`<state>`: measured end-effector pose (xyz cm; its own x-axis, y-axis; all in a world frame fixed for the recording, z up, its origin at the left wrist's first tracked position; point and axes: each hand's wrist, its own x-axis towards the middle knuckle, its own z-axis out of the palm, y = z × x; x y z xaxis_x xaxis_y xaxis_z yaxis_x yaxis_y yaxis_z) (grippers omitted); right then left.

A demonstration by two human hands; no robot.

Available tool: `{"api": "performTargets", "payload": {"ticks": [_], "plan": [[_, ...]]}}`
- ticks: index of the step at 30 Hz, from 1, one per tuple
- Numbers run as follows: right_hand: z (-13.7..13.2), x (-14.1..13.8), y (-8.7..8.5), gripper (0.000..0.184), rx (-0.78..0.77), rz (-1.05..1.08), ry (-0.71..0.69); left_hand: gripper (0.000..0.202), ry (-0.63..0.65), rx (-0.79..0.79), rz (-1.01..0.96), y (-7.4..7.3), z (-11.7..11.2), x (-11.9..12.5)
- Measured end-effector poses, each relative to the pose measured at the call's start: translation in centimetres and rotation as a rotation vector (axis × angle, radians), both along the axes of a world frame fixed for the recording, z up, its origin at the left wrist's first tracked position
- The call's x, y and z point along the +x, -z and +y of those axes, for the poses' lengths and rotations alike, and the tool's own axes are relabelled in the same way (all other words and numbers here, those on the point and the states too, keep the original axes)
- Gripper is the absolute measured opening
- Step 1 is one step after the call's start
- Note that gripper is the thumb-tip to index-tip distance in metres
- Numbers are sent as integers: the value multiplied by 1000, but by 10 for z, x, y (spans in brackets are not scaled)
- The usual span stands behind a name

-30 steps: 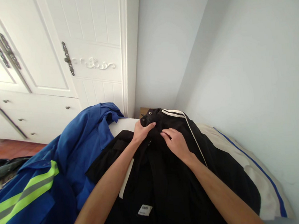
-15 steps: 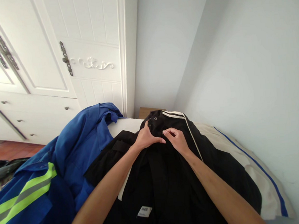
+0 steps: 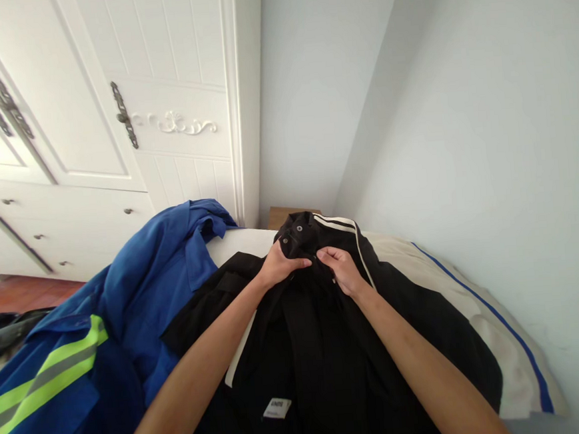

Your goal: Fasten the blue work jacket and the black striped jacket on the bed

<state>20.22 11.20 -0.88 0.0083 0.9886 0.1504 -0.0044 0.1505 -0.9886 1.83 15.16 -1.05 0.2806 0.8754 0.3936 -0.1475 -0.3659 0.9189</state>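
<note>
A black jacket with white stripes lies spread out in front of me, a white label showing low on it. Near its far end, round snaps dot the bunched cloth. My left hand grips the fabric there, thumb stretched toward the right. Close beside it, my right hand pinches the jacket's edge between thumb and fingers. The folded cloth hides some of my fingertips.
To the left lies a blue work garment with a yellow-and-grey reflective band. A cream pillow with blue trim rests at the right, against the wall. A white wardrobe stands behind.
My hands have come slightly closer together on the jacket's edge. My right hand now has a fuller grip on the cloth, and a second snap shows beside my left hand.
</note>
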Motion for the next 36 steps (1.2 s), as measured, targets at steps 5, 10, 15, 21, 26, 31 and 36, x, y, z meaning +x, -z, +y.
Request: {"api": "performTargets", "payload": {"ticks": [5,10,15,21,26,31,36], "plan": [[-1,-1,-1,42,-111,211,-86,68,112,-85,-83,1,-1,-1],[-3,-4,-3,42,-151,314,-132,65,261,-181,-126,2,-1,-3],[-3,-7,-1,40,-72,320,-25,79,69,-101,-39,4,2,-1],[0,-6,9,40,21,266,112,79,-735,479,193,-4,-5,-12],[-1,-7,16,37,97,158,139,44,-474,801,590,-6,-14,-7],[-3,-8,15,35,144,95,152,23,-493,802,631,-2,-13,6],[-3,-10,13,33,204,0,183,21,-414,752,564,6,-9,9]]}}
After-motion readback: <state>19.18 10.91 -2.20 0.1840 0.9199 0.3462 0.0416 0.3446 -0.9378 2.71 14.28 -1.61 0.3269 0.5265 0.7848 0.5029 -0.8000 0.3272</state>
